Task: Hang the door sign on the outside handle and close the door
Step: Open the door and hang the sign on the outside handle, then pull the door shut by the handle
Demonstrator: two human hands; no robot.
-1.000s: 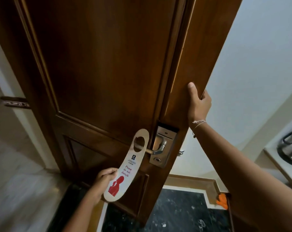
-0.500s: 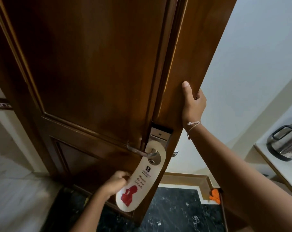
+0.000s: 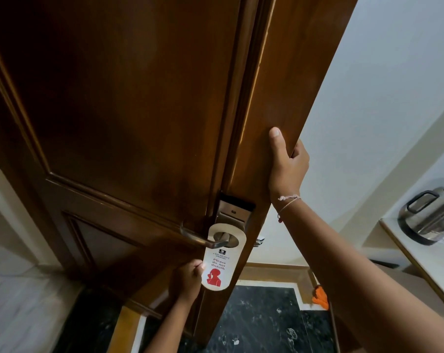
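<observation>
A dark wooden door (image 3: 129, 110) stands ajar in front of me. Its metal lever handle (image 3: 195, 236) passes through the hole of a white "Please do not disturb" door sign (image 3: 219, 263) with a red figure, so the sign hangs nearly upright against the lock plate (image 3: 232, 212). My left hand (image 3: 187, 280) pinches the sign's lower left edge. My right hand (image 3: 285, 166) grips the door's free edge above the lock, thumb on the near face, fingers wrapped behind.
A steel kettle (image 3: 429, 217) sits on a pale counter (image 3: 419, 258) at the right. Black marble floor (image 3: 261, 319) with a white border lies below the door; an orange object (image 3: 320, 298) lies by the skirting. A pale wall is at the right.
The sign's hole has slid along the lever up to the lock plate, and the sign now hangs almost upright. My left hand stays on its lower edge; my right hand keeps its grip.
</observation>
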